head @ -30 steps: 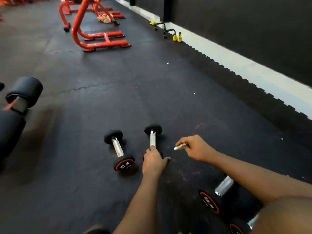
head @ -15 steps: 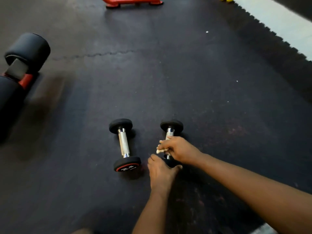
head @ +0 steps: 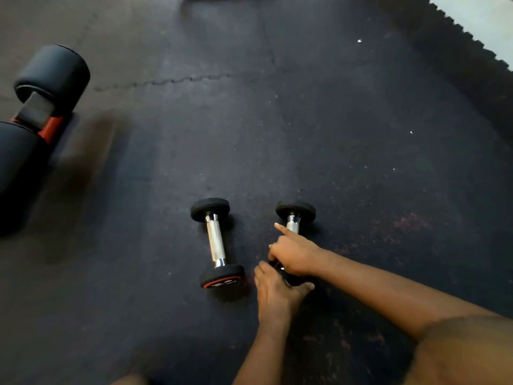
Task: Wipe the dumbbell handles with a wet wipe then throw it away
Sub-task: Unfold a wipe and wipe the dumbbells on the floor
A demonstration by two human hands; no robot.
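**Dumbbell Handle Under Both Hands: Current State**

The black rubber floor mat fills the view. Its toothed edge meets a pale floor strip at the upper right. Two black padded rollers on a red-and-grey bracket sit at the left edge, well apart from the weights.

Two small dumbbells lie side by side on the mat, apart from each other, with their chrome handles pointing away from the person. The second dumbbell lies untouched on the left, with a red ring on its near head.

The held dumbbell lies to its right.

The left hand grips its near head, fingers curled over the top and thumb spread to the right.

The right hand covers the near part of the handle. Its index finger is straight and points forward along the bar, and the other fingers are curled down around the bar.

The wet wipe does not show, and whether it lies under the right hand cannot be told.
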